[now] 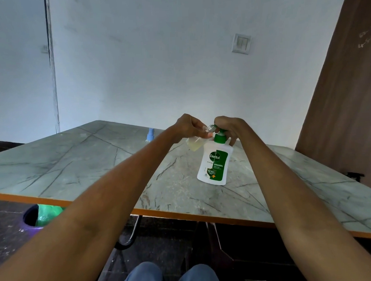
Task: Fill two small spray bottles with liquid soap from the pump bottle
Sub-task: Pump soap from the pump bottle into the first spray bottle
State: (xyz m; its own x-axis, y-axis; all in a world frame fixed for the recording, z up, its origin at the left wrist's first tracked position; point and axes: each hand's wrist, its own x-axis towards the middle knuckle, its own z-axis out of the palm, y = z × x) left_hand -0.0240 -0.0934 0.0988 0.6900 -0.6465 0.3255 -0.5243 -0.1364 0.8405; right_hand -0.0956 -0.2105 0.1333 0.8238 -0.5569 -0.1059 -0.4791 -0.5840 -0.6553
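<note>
A white Dettol pump bottle (215, 162) with a green label and green pump head stands on the marble-patterned table (95, 166). My right hand (228, 127) rests on top of the pump head, fingers closed over it. My left hand (190, 126) holds a small clear spray bottle (194, 144), tilted, its open neck against the pump's nozzle. Pale yellowish liquid sits in its lower part. A second small bottle with a light blue spray cap (150, 135) stands farther back on the table, partly hidden behind my left forearm.
The table has an orange front edge (184, 214) and meets a white wall behind. A brown wooden panel (346, 110) rises at the right. Below the table's left edge is a purple bin with a green liner (42, 216). My knees show at the bottom.
</note>
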